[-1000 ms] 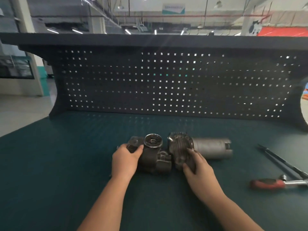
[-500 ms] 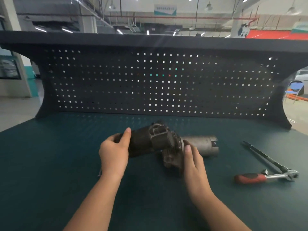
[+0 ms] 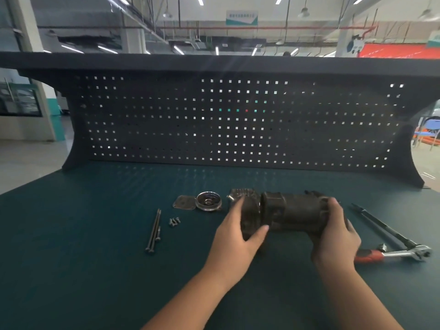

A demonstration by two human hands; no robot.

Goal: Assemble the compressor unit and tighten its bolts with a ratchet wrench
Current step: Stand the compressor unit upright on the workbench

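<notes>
Head view: green bench [image 3: 95, 258], black pegboard [image 3: 166, 120].

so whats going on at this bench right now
A person is fitting a compressor together on the green bench top. The left hand grips the dark end housing while the right hand holds the motor body, the two parts lined up end to end. Nothing is bolted yet: the long bolts, small screws, flat plate and round cap lie loose to the left, and the ratchet wrench lies untouched on the right.
</notes>
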